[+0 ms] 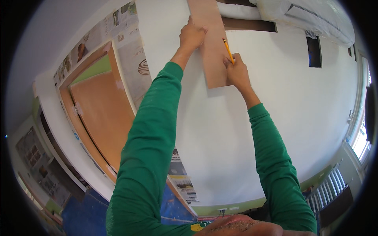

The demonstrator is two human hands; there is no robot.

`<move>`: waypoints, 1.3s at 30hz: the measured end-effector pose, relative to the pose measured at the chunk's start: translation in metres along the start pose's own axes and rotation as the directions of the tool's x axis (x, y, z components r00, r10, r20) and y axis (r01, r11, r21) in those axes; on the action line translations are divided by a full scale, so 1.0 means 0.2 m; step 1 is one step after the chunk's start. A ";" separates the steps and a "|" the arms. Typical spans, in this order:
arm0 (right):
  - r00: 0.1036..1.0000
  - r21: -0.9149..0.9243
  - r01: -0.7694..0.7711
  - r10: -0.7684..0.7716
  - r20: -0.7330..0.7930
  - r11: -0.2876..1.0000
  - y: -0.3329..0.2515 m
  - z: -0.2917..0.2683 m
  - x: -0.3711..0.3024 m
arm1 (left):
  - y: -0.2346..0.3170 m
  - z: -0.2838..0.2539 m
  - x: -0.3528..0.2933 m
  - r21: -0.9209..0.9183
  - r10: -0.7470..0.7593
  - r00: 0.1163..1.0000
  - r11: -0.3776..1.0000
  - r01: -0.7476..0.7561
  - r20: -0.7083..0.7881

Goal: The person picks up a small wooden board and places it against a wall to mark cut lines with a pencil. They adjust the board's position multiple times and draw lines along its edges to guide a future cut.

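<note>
Both my arms, in green sleeves, reach up to a long flat brown board (pixel 214 51) set against a white wall. Its upper end runs out of the picture. My left hand (pixel 193 35) grips the board's left edge, the thumb lying on its front face. Lower down, at the right edge near the bottom corner, is my right hand (pixel 238 71). A yellow pencil (pixel 228 51) is held in its fingers, the eraser end tilted up and to the left. Those fingers also touch the board, and the pencil's lower end is hidden in the hand.
Dark rectangular openings (pixel 314 52) break the wall at upper right, near a plastic-covered box (pixel 311 17). Newspaper sheets (pixel 130 55) surround a wooden door (pixel 104 114) on the left. Blue covering (pixel 84 214) lies on the floor. A bright window (pixel 360 137) stands at far right.
</note>
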State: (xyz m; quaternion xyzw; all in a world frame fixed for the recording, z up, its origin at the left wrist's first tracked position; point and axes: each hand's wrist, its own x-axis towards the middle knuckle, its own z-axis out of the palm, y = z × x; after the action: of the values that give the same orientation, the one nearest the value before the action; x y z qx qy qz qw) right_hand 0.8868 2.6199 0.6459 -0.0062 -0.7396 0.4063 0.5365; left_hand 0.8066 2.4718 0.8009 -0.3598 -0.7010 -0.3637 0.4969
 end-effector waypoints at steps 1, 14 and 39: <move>1.000 -0.011 -0.026 0.026 0.001 1.000 0.02 -0.04 0.00 | 0.05 0.04 -0.02 0.081 -0.014 1.000 0.997 0.014 0.002; 0.992 -0.330 0.081 -0.109 -0.068 0.941 -0.09 -0.10 0.06 | 0.01 0.04 0.02 0.018 0.073 0.984 0.997 -0.071 -0.165; 0.984 0.063 -0.054 0.064 -0.164 0.997 0.01 -0.06 0.11 | 0.23 0.27 -0.40 0.033 0.003 0.973 0.999 0.005 -0.232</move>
State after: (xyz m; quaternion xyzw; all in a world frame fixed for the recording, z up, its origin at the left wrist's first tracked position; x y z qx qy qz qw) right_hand 0.8866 2.6381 0.6641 -0.0462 -0.6797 0.4414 0.5840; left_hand 0.8430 2.5293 0.7192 -0.3063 -0.6442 -0.3917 0.5812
